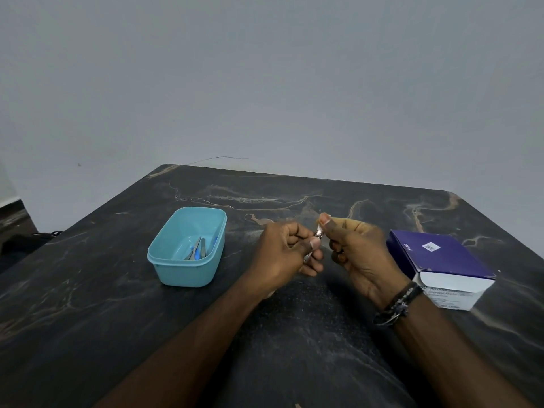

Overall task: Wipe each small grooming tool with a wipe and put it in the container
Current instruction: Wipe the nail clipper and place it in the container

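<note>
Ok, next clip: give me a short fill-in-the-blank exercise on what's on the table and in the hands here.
1. The teal container sits on the person's ____ side of the table.
2. The small metal tool is held by ____ hands, the left hand and the right hand.
3. The box of wipes is mostly ____ on top.
4. The bracelet is on the ____ wrist.

Missing words: left; both; purple; right
</note>
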Demonstrator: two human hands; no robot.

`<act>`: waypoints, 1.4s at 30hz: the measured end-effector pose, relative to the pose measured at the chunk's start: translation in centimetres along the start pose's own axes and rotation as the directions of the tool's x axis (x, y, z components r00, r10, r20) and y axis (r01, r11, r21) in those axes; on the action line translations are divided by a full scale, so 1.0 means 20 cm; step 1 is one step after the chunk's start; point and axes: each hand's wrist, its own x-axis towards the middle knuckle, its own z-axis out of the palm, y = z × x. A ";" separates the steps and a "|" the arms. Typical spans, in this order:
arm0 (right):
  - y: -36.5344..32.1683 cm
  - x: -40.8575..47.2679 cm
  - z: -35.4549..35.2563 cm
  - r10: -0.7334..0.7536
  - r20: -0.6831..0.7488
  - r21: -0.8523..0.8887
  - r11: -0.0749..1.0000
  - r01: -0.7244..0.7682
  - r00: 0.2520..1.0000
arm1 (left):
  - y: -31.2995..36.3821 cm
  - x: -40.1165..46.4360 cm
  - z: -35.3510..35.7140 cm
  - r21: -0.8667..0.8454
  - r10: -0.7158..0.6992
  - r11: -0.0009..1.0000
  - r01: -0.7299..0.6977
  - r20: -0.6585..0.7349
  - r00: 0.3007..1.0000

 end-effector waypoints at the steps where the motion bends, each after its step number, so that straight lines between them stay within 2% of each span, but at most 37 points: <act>1: 0.00 0.00 0.00 -0.007 -0.021 0.015 1.000 0.007 1.000 | 0.00 0.00 0.00 0.000 -0.009 1.000 0.009 0.010 1.000; 4: 0.00 0.00 -0.01 -0.015 -0.046 0.031 0.999 0.016 0.999 | 0.01 0.00 0.01 0.005 -0.029 1.000 0.029 0.021 0.999; 13: 0.02 -0.02 0.03 -0.079 0.029 -0.065 0.995 0.080 0.996 | 0.02 0.00 0.00 -0.006 -0.033 0.999 0.033 -0.028 0.999; 22: 0.02 0.01 0.00 -0.055 -0.056 -0.015 0.998 0.055 0.997 | 0.02 0.00 0.01 -0.017 -0.014 1.000 0.014 0.035 0.999; 34: 0.03 -0.02 0.03 -0.077 0.041 -0.079 0.994 0.080 0.996 | 0.03 -0.01 0.00 -0.023 -0.028 0.999 0.027 -0.035 0.999; 42: 0.02 0.00 0.01 -0.085 -0.047 -0.025 0.996 0.083 0.995 | 0.02 -0.01 0.00 -0.013 -0.001 1.000 0.002 0.039 0.999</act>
